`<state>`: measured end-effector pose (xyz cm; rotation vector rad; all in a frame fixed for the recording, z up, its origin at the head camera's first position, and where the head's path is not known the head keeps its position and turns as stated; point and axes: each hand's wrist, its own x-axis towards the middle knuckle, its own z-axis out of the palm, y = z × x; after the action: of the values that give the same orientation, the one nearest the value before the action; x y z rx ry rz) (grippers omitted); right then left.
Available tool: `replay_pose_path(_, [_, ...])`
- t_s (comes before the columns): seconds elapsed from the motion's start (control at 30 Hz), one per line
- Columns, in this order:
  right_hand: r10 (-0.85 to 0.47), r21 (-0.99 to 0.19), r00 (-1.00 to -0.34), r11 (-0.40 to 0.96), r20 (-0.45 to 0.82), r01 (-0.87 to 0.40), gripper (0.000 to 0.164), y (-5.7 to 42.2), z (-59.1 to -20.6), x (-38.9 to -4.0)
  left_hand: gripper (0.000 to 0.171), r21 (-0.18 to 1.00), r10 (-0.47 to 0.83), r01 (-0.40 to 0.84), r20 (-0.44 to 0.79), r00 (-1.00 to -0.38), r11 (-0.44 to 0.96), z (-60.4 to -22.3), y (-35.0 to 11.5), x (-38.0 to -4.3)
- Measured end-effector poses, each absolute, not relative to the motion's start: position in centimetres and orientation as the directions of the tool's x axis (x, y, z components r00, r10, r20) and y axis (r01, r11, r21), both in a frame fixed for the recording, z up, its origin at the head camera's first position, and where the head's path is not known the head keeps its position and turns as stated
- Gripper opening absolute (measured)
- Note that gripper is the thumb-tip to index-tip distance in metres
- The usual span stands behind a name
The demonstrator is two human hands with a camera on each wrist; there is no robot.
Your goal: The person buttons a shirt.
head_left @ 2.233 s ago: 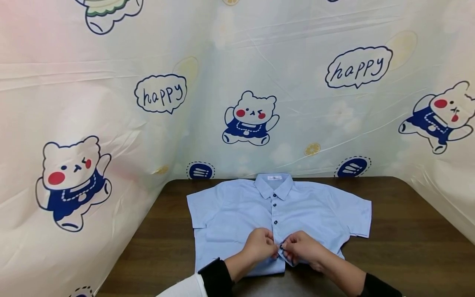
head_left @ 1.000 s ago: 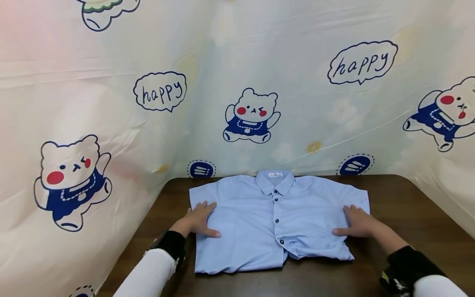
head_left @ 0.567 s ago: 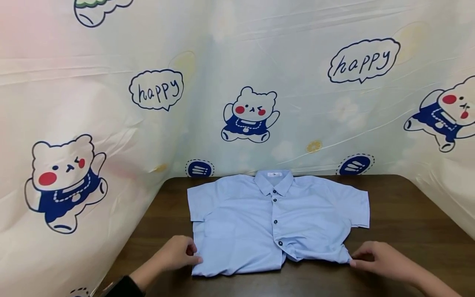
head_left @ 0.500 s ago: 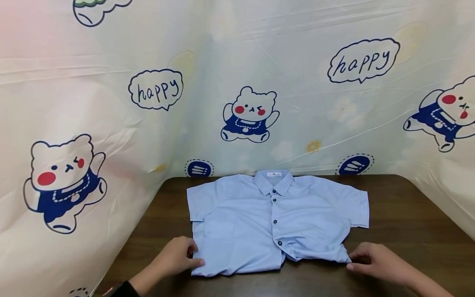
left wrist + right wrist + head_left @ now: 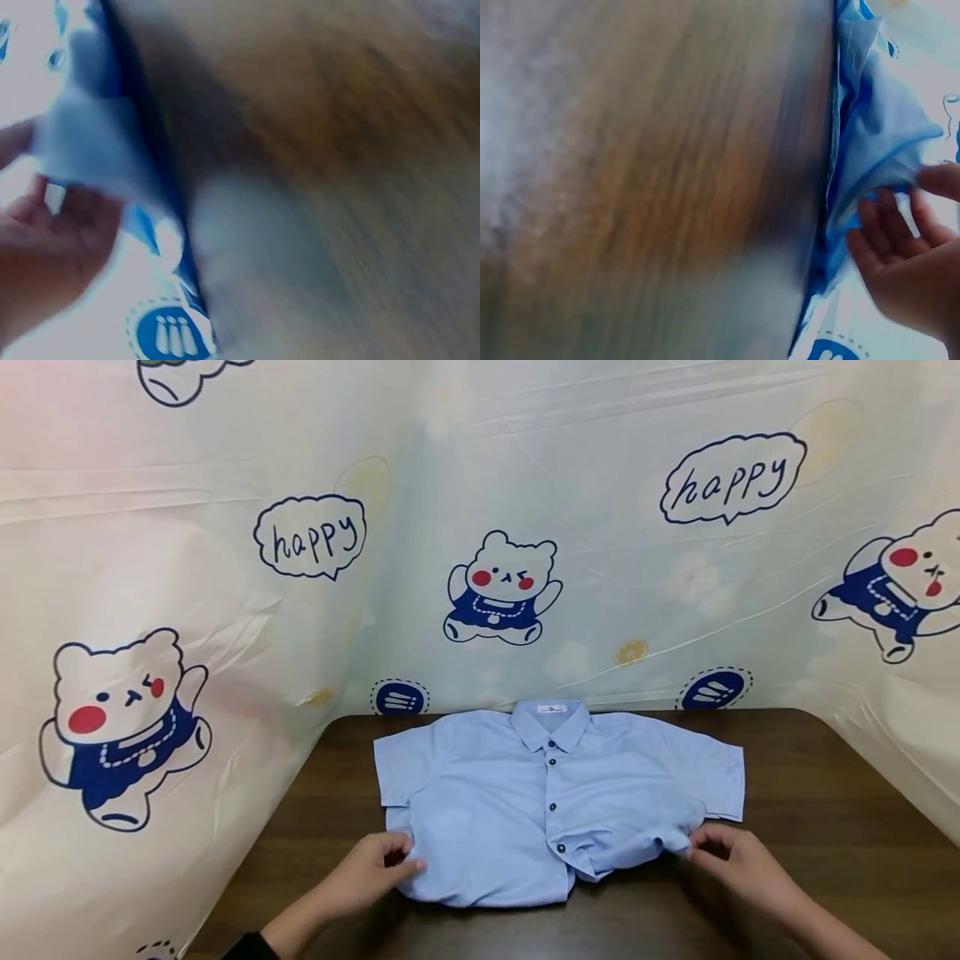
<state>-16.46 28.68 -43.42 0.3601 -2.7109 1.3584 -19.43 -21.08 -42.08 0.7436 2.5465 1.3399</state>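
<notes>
A light blue short-sleeved shirt (image 5: 480, 810) lies front up with its collar (image 5: 551, 727) at the far side and dark buttons down the middle. At its lower left corner my left hand (image 5: 367, 872) pinches the hem between thumb and fingers; the left wrist view shows the cloth (image 5: 94, 142) raised in that hand. My right hand (image 5: 746, 864) pinches the lower right corner, which is bunched and lifted off the table. In the right wrist view the cloth (image 5: 885, 142) hangs in folds from the right hand's thumb and fingers.
The shirt lies on a dark brown wooden table (image 5: 810, 793) with rounded far corners. Behind and on both sides hangs a pale curtain (image 5: 600, 510) printed with bears and the word "happy". The shirt's collar reaches the table's far edge.
My hands left the button placket, touched the shirt's sides, then took its two lower corners. Since half a second ago both corners have been lifted and moved slightly inward and away from me.
</notes>
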Motion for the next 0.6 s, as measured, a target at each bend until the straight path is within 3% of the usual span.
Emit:
replay_pose_path(0.1, [-0.085,-0.877,-0.989,0.458,0.119,-0.145,0.009,28.6,-43.2,-16.7,0.023,0.94,0.552,0.239,0.069,-0.831,0.243,-42.0,-21.4,-19.9])
replay_pose_path(0.17, [-0.092,-0.9,-0.991,0.418,0.093,-0.123,0.014,28.7,-43.2,-17.0,0.032,0.964,0.601,0.188,0.039,-0.799,0.188,-42.2,-21.6,-20.2])
replay_pose_path(0.23, [-0.148,-0.865,-0.983,0.473,0.109,-0.167,0.015,28.7,-43.6,-17.2,0.041,0.946,0.633,0.214,0.013,-0.774,0.242,-42.5,-21.9,-20.4])
replay_pose_path(0.33, [-0.237,-0.758,-0.948,0.572,0.213,-0.314,0.013,28.7,-44.4,-17.5,0.022,0.86,0.647,0.339,0.013,-0.763,0.382,-43.1,-22.2,-20.4])
replay_pose_path(0.4, [-0.248,-0.709,-0.928,0.599,0.279,-0.373,0.004,28.6,-44.7,-17.7,0.032,0.806,0.641,0.407,0.046,-0.766,0.429,-43.3,-22.2,-20.5])
replay_pose_path(0.47, [-0.23,-0.733,-0.928,0.569,0.293,-0.372,0.007,28.6,-44.4,-17.9,0.04,0.817,0.625,0.398,0.059,-0.779,0.418,-43.0,-22.1,-20.8])
replay_pose_path(0.6, [-0.157,-0.825,-0.97,0.512,0.185,-0.24,0.027,29.0,-42.0,-19.0,0.034,0.895,0.506,0.262,0.048,-0.861,0.362,-41.3,-21.7,-22.2])
